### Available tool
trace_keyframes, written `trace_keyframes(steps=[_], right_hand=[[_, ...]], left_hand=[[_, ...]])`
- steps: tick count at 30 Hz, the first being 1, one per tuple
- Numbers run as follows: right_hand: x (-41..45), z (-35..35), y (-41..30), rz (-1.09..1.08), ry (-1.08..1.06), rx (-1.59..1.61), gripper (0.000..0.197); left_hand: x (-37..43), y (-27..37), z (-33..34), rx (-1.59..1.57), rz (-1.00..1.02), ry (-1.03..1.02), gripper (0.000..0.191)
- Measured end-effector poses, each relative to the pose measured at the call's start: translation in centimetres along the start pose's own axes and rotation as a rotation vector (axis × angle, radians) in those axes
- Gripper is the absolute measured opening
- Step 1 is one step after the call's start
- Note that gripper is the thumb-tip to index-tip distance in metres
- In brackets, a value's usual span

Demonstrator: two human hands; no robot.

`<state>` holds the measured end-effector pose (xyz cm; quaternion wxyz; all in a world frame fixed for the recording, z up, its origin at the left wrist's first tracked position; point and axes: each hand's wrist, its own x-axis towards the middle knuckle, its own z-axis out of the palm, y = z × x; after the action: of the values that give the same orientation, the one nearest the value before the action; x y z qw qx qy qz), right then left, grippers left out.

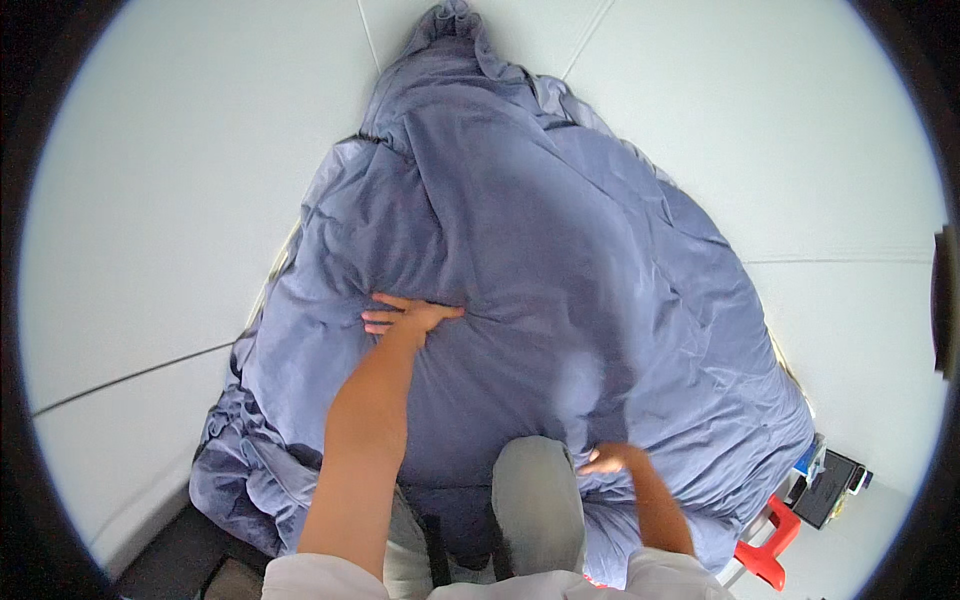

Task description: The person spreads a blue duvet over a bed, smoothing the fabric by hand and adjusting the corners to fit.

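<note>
A large blue-grey quilt or duvet [525, 225] spreads out before me, wrinkled and narrowing to a bunched end at the top of the view. My left hand [409, 313] presses on it left of centre, palm down with the fingers apart. Lower and to the right, my right hand [606, 459] touches the quilt beside my knee; its fingers are partly hidden, and whether they pinch the fabric is unclear. My knee in grey trousers [538, 502] rests on the quilt between my arms. Folds bunch up at the lower left edge.
Pale walls [165, 187] surround the quilt. At the lower right are a red plastic object [772, 544], perhaps a stool, and a dark tray-like item [829, 487] with small things by it. A black surface [169, 551] lies at the lower left, and a dark object [945, 301] at the right rim.
</note>
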<state>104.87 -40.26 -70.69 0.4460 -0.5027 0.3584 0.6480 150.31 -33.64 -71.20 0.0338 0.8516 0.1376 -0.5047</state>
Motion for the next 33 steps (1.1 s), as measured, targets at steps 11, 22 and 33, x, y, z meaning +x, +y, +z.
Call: trace_keyframes(steps=[11,22,33], right_hand=[[-15.8,-40.7,-18.9,-0.744,1.753,-0.368,0.062],[-20.1,-34.8,-22.9,-0.569,2.074,0.281,0.038],[-17.5,-32.7,-33.6,-0.477,1.966,0.289,0.081]], left_hand=[[0.2,2.0,-0.5,0.057,-0.037,-0.123,0.165],[7.1,-1.5,1.8,0.109,0.003,-0.169,0.161],[1.1,0.6,-1.3,0.071,-0.07,-0.123,0.165]])
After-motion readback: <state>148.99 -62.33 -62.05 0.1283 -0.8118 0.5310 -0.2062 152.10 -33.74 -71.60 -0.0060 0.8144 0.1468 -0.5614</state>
